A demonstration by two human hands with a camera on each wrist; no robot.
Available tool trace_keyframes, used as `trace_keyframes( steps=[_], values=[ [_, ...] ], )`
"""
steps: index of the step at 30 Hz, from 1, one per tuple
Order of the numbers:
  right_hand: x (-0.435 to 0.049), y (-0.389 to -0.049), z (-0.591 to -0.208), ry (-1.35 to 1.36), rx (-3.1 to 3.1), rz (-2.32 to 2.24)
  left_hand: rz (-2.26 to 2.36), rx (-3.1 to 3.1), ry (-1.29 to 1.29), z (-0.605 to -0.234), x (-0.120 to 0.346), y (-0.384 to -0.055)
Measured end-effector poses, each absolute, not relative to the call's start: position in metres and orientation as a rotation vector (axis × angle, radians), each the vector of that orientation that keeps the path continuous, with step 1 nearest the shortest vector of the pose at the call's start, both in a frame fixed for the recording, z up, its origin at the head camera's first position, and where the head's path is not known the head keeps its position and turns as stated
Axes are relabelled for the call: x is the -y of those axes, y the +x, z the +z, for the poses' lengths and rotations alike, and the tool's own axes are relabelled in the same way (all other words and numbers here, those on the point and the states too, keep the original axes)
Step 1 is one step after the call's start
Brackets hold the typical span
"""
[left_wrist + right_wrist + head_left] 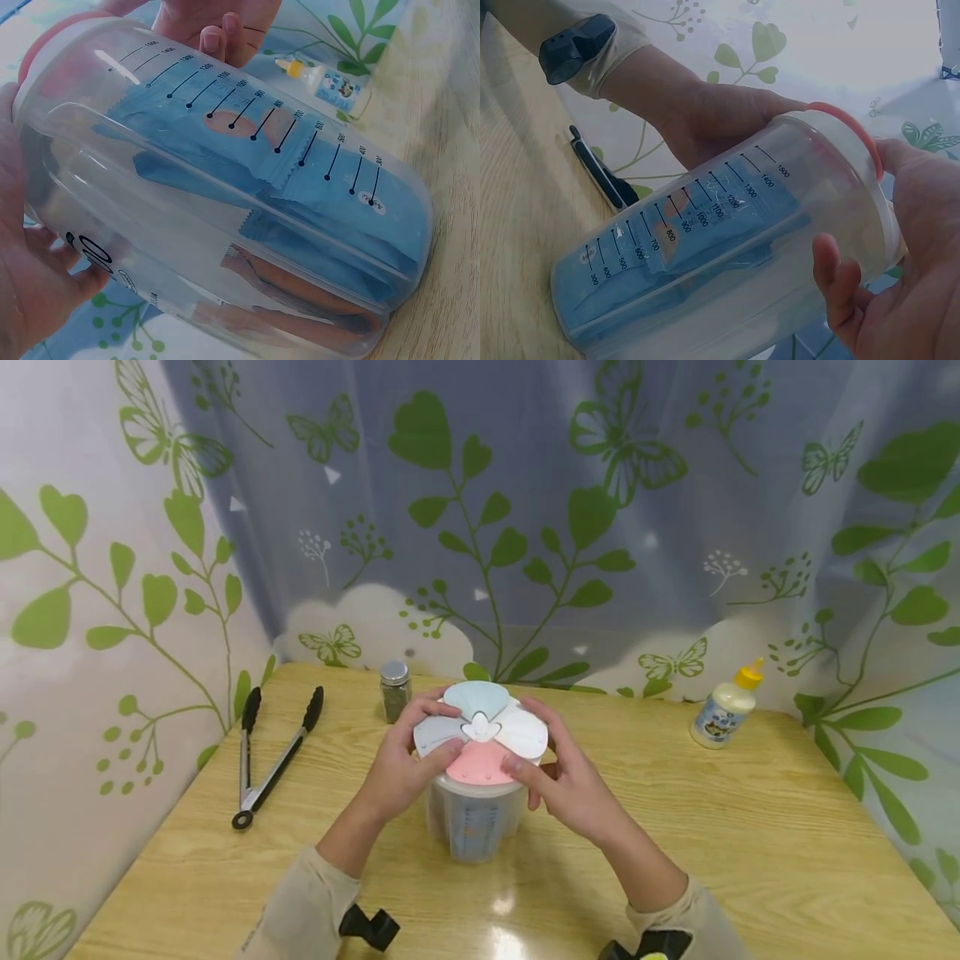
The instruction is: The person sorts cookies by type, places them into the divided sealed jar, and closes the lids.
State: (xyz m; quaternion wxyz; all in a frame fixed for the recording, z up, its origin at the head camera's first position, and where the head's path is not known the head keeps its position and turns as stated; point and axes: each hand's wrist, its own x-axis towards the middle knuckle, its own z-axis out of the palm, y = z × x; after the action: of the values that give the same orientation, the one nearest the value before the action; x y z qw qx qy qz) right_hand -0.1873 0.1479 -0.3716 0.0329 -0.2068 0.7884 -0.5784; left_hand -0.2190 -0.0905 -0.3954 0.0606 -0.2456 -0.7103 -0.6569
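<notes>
A clear plastic storage container [476,827] stands upright on the table, with measuring marks on its side. Its round lid [486,767] has petal-shaped flaps in pink, pale blue, grey and white. From the left, my left hand [399,767] grips the lid's rim, thumb on top near the grey and pink flaps. On the other side my right hand [576,789] holds the rim, its thumb on the pink flap's edge. Through the wall, blue sealed packets [337,195] and brown packets [292,289] show in the left wrist view.
Black-tipped tongs [276,768] lie spread at the left of the wooden table [637,843]. A small jar [395,693] with a silver cap is behind my left hand. At the right stands a squeeze bottle [722,714] with a yellow nozzle. A patterned curtain [525,468] hangs behind.
</notes>
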Motion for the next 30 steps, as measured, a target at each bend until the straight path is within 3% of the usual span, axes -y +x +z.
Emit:
trace_keyframes(
  steps=[30],
  values=[
    [-0.1510,-0.1889,-0.3746,-0.633,-2.304,-1.896,-2.024,2.182,-0.815,-0.3920,0.0933,-0.2175]
  ],
)
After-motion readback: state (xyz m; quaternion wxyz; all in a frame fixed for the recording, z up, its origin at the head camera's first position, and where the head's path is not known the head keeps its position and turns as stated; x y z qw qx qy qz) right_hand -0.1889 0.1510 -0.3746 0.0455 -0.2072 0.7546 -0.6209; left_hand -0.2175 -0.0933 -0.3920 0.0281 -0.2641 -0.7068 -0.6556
